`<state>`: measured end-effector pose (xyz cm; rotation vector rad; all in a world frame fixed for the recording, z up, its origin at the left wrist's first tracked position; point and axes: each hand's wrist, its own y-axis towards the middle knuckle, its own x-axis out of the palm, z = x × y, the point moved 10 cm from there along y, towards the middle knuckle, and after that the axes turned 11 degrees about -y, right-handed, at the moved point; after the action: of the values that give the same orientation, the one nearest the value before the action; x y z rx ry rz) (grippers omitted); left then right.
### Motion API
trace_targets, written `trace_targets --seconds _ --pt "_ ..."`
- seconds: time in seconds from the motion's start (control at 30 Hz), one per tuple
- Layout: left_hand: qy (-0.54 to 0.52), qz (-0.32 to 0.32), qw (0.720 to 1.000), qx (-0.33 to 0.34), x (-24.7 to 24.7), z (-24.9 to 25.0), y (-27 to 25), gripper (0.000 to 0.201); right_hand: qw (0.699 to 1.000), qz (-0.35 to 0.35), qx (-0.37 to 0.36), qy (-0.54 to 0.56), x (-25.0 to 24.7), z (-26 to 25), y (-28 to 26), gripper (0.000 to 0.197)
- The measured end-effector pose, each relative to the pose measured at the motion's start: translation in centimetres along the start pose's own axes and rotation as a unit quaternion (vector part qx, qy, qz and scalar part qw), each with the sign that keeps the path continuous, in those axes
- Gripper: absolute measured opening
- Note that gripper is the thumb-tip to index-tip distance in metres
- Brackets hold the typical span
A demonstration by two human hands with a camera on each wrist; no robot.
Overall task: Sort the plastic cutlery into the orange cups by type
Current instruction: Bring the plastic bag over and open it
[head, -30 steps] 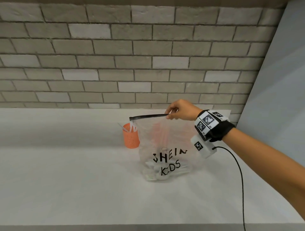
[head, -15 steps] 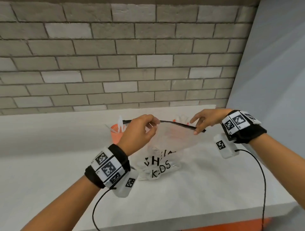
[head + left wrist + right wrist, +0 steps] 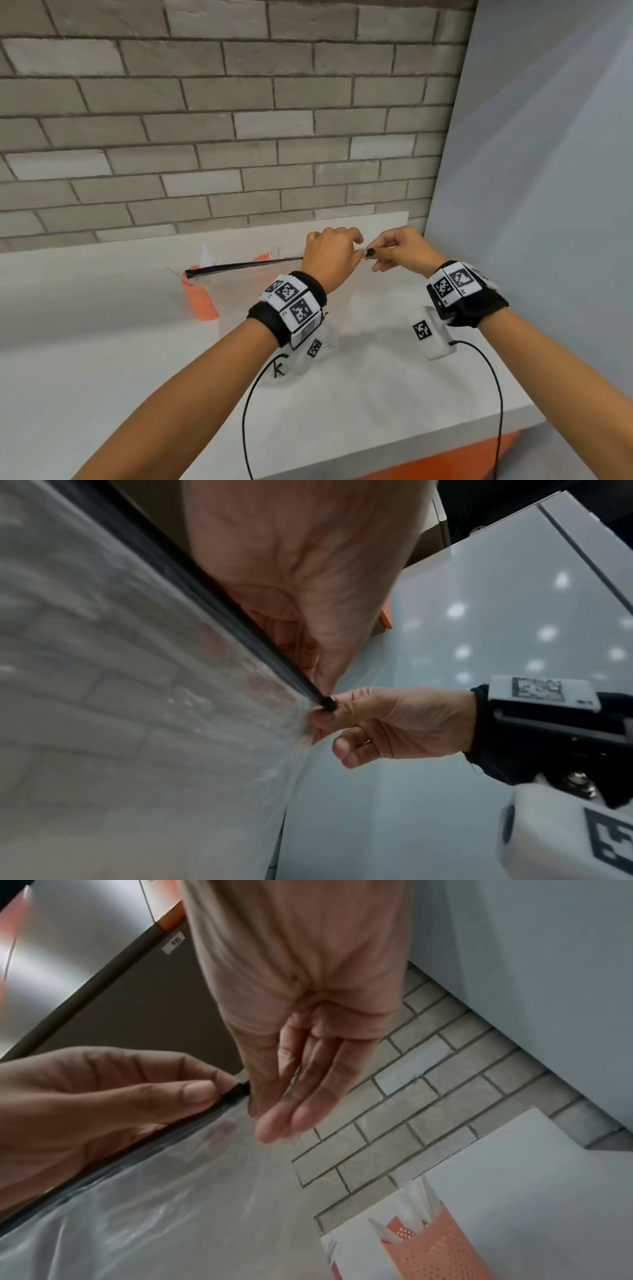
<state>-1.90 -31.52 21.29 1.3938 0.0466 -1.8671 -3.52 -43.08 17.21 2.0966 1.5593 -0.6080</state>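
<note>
A clear plastic zip bag [image 3: 236,298] stands on the white counter [image 3: 102,342], with its black zip strip [image 3: 239,265] stretched out level. My left hand [image 3: 330,260] pinches the right end of the strip. My right hand [image 3: 397,250] pinches the small black slider [image 3: 370,253] right beside it; the left wrist view shows that slider [image 3: 329,703] between thumb and forefinger. One orange mesh cup [image 3: 200,301] with white cutlery [image 3: 421,1202] stands behind the bag's left end, and the rim of a second orange cup [image 3: 262,257] shows over the strip. Cutlery inside the bag is hidden.
A grey brick wall [image 3: 239,137] backs the counter and a pale blue wall [image 3: 531,171] closes the right side. The counter's front edge [image 3: 411,455] runs near my forearms. Black cables [image 3: 496,394] hang from both wrist units.
My left hand slid right along the zip strip until it met the right hand at the slider. The strip now lies straight, and the head view has moved closer.
</note>
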Motion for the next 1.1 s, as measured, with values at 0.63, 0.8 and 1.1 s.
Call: trace_targets --seconds 0.63,0.8,1.1 --pt "0.084 0.095 0.992 -0.022 -3.0 -1.8 1.1 0.021 0.982 0.061 -0.064 0.168 0.8 -1.8 2.3 0.02" --pt "0.102 0.126 0.985 -0.065 -6.9 -6.7 -1.8 0.022 0.971 0.078 -0.05 0.22 0.9 -1.6 3.2 0.024" --pt "0.125 0.172 0.963 -0.168 -14.6 -16.6 -9.8 0.019 0.965 0.077 -0.058 0.244 2.1 -2.5 3.8 0.02"
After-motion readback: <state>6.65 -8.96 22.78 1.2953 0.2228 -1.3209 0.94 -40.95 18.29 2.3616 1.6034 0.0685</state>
